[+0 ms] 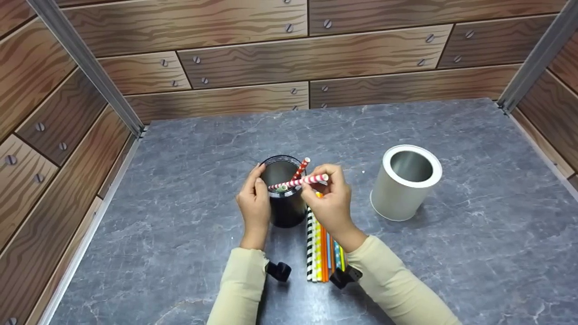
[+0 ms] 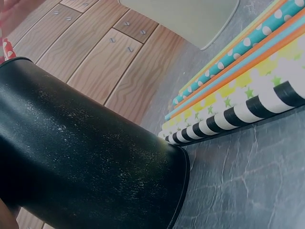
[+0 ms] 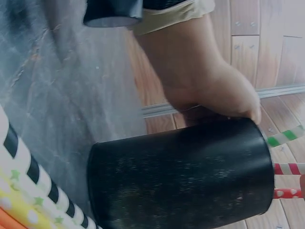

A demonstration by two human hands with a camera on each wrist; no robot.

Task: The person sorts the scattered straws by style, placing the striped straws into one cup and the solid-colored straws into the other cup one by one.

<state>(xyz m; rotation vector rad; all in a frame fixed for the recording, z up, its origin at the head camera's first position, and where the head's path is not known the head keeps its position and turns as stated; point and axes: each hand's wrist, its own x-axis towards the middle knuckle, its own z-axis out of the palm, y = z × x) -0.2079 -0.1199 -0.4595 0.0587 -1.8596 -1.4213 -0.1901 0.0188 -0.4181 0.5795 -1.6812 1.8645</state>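
A black can (image 1: 289,212) stands upright on the table, its mouth facing up. My left hand (image 1: 254,198) holds it by the left side, fingers curled at the rim. Over the opening, my right hand (image 1: 332,201) pinches a pink-and-white striped paper straw (image 1: 311,179) near its upper end; the straw slants with its lower end within the can's mouth. A red straw with white dots (image 1: 303,165) leans inside the can. Beside it, a green-and-white striped straw (image 3: 286,137) sticks out past the rim in the right wrist view.
A row of patterned paper straws (image 1: 321,257) lies by the can's base, partly under my right forearm. To the right stands a white can (image 1: 397,198) with an open top. Wood-patterned walls (image 1: 253,63) enclose the grey marbled table (image 1: 194,149).
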